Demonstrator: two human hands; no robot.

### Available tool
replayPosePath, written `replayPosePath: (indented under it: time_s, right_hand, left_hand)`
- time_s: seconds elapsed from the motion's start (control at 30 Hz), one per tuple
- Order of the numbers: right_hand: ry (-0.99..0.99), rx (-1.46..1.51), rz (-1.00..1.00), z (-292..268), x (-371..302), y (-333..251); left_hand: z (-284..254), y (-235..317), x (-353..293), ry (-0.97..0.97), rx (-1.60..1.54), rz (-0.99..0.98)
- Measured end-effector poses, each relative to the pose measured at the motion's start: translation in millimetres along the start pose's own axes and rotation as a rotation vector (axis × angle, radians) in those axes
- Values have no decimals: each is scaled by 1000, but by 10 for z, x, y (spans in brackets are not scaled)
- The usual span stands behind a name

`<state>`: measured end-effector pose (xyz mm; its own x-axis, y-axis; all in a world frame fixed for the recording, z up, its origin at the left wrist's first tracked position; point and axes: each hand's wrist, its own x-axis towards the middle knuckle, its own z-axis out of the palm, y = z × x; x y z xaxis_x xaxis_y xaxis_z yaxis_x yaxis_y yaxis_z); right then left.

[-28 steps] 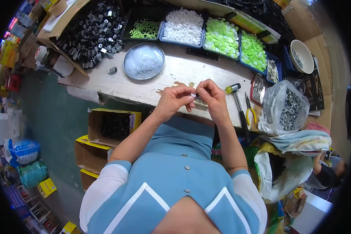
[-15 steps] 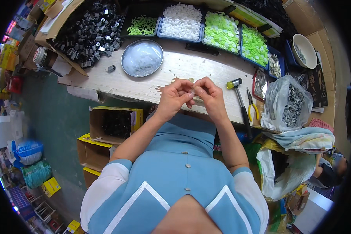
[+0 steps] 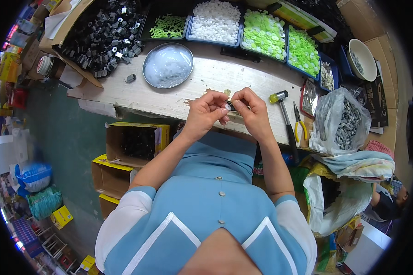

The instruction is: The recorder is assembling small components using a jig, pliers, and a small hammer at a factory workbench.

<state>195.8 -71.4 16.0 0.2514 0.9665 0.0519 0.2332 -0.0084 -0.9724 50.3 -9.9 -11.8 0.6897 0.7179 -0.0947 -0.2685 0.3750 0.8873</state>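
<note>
Over the near edge of the white workbench, both hands meet fingertip to fingertip. My left hand is closed in a pinch on a small white-and-black part, whose round white end shows between the fingers. My right hand pinches the darker side of the same part from the right; its fingertips hide much of it. Behind them lie scraps of brown material on the bench. A round metal dish with a cloudy, clear filling stands beyond my left hand.
Trays of green pieces, white pieces and green discs line the back. Black parts heap up in a carton at left. A hammer, pliers and a plastic bag of grey parts lie right.
My fingertips have parted a little, and the part's white round end and dark side now show between them. My right hand has shifted slightly to the right.
</note>
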Motion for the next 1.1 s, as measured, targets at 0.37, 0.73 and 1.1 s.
replayPosePath:
  time_s: [0.37,0.73,1.1]
  right_hand:
    - [25,-124,-118,23,-2,-36]
    - [49,-133,-233,117,2,20]
    - [175,-216,-366,236,-22,157]
  left_hand:
    - [-14,-6,-10,-1,29,23]
    - [-14,20,-25,38,1,50]
    - [-22,-46,-12,60,-218,16]
